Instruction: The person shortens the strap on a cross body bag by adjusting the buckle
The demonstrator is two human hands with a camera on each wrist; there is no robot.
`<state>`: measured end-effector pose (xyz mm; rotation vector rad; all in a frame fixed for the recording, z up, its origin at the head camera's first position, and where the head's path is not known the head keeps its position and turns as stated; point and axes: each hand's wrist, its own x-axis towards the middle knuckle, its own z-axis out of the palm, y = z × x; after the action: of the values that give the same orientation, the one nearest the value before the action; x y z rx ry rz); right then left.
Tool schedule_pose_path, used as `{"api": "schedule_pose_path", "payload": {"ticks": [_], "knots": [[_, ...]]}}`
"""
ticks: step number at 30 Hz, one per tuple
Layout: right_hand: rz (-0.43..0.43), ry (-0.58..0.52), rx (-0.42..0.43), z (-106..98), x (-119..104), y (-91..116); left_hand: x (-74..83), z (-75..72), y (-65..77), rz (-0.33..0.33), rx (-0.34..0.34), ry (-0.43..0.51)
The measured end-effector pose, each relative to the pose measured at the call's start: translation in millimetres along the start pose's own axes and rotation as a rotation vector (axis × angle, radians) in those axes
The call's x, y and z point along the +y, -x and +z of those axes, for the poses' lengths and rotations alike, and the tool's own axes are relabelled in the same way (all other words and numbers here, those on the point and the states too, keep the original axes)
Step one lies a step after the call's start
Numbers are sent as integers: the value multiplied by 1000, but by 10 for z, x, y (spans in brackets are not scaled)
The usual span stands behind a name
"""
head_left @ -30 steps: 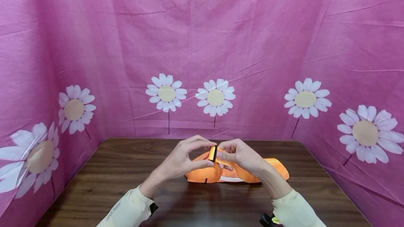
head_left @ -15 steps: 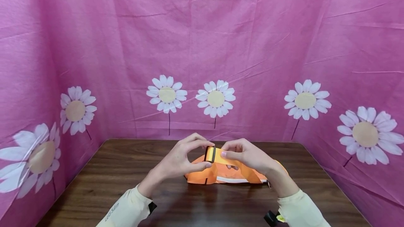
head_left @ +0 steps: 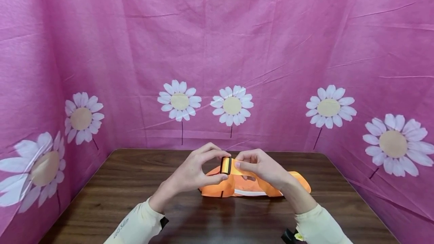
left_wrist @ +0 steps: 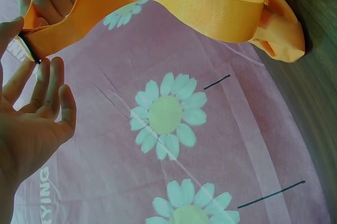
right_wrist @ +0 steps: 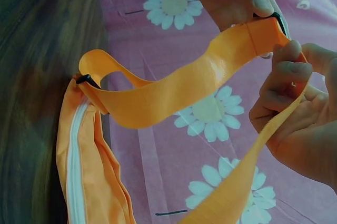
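Between thumb and fingers my left hand pinches a black strap slider buckle by its two ends. An orange webbing strap is threaded through that buckle. Close to its right side, my right hand pinches the strap between thumb and fingers. Below both hands an orange bag with a white zipper lies on the table, joined to the strap. A second black strap fitting shows at the bag's end in the right wrist view. Part of the bag is hidden behind the right hand and forearm.
The dark wood table spreads around the bag. A pink cloth printed with white daisies hangs at the back and both sides. Black bands sit at the two sleeve cuffs.
The buckle has turned to face the camera and shifted slightly left. My right hand moved right along the strap, then back left toward the buckle.
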<state>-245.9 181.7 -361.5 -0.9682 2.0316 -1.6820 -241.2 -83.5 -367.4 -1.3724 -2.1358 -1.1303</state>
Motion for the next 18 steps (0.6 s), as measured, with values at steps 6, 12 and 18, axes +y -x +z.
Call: {"api": "schedule_pose_path", "payload": {"ticks": [6, 12, 18], "knots": [[4, -33, 41, 36, 10, -5, -24, 10, 7, 5, 3, -20], [64, -32, 72, 61, -10, -2, -31, 35, 12, 6, 10, -9], [67, -19, 51, 82, -31, -10, -29, 63, 6, 25, 12, 2]]}}
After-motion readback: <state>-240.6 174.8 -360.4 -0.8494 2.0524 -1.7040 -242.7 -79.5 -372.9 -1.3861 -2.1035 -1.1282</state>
